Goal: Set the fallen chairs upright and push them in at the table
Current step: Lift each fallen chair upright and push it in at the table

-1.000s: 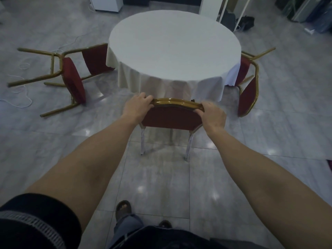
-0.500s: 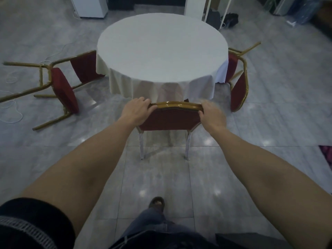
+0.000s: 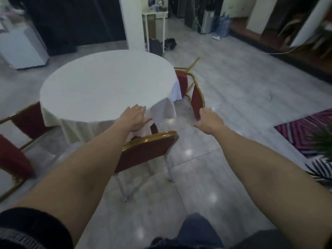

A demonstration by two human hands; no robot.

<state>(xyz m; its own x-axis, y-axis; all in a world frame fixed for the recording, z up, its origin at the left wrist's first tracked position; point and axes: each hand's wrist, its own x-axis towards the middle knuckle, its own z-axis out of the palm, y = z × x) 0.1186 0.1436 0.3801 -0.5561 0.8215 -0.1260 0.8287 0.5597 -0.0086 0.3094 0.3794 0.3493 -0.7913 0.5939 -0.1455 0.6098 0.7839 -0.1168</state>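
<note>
A round table (image 3: 107,87) under a white cloth fills the middle. One red chair with a gold frame (image 3: 149,150) stands upright, pushed in at the table's near edge. My left hand (image 3: 136,117) hovers open above the chair's back, over the cloth's edge, holding nothing. My right hand (image 3: 209,121) is open and stretched toward a second red chair (image 3: 195,99) that lies on its side at the table's right. A third chair (image 3: 16,150) lies fallen at the left, partly cut off by the frame edge.
A striped pink rug (image 3: 305,133) and a plant (image 3: 323,141) sit at the right. A white appliance (image 3: 21,49) stands at the back left, a white pillar (image 3: 134,22) and bags (image 3: 161,44) behind the table. Bare tiled floor lies to the right of the table.
Both hands have let go of the upright chair's back and lifted off it. My view has swung right and up, toward the fallen chair on the right.
</note>
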